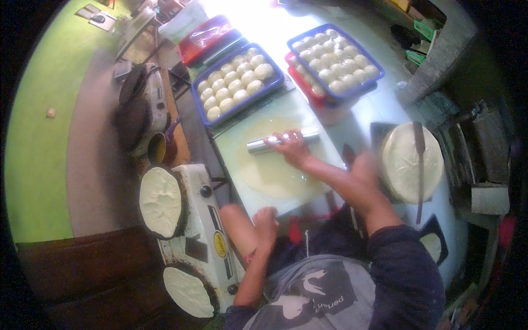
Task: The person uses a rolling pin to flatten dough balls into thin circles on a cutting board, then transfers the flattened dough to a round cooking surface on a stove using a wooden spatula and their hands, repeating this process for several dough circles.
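My right hand [292, 148] lies over a shiny metal rolling pin [260, 145], its fingers spread across the top. Beneath the pin a thin, wide round of dough [268, 177] is spread on a pale board [231, 152]. My left hand [265, 220] rests at the near edge of the board, close to my knee, with its fingers curled; whether anything is in it cannot be told. Beyond the board stands a blue tray [201, 108] of dough balls [235, 86]. To the right, a stack of flat dough rounds [406, 165] has a long dark spatula [419, 152] lying across it.
At left, a gas stove [206, 177] carries two dark pans with flat dough rounds [160, 202] on them. A small pan [157, 148] sits behind it. At the back right, another blue tray [377, 78] of dough balls rests on a red one [303, 84]. A red container [192, 49] stands at the back left.
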The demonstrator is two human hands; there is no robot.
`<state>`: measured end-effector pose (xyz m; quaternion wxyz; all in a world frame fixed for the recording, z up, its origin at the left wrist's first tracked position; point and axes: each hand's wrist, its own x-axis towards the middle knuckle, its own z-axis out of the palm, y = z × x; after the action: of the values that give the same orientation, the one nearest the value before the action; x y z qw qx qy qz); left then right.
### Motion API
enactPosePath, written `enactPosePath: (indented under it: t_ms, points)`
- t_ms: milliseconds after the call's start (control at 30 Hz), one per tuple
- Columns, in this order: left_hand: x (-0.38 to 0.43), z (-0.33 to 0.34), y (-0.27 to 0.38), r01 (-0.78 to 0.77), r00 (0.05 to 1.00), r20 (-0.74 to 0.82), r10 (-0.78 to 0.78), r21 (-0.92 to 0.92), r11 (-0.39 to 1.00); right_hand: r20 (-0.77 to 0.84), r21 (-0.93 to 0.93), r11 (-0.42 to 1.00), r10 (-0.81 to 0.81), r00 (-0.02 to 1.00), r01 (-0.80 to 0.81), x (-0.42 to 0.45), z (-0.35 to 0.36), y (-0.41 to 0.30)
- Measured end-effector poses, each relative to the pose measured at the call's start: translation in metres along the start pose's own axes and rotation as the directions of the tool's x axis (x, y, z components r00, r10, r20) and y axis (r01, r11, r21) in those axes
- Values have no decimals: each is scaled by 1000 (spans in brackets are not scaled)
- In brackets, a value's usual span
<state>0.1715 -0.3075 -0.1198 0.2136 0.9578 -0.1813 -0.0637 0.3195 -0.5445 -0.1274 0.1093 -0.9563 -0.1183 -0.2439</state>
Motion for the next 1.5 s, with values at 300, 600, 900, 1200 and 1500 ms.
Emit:
enactPosePath:
  t_ms: [300,600,900,1200,1500]
  points:
    - [54,-1,8,-121,953,280,116,2,993,-41,86,990,119,992,-115,85,50,61]
    - [221,7,-5,-364,928,152,340,182,913,-207,152,828,560,802,-539,-105,-135,129]
    - [200,36,4,-121,983,-104,148,232,965,181,-286,164,977,115,-944,-436,-212,160]
    - [87,51,37,51,996,-74,-59,-105,993,-164,-156,636,738,655,-756,-345,-223,89]
    - [-49,-30,-29,179,826,-448,-343,-368,912,261,577,799,-379,888,172,3,-175,-132]
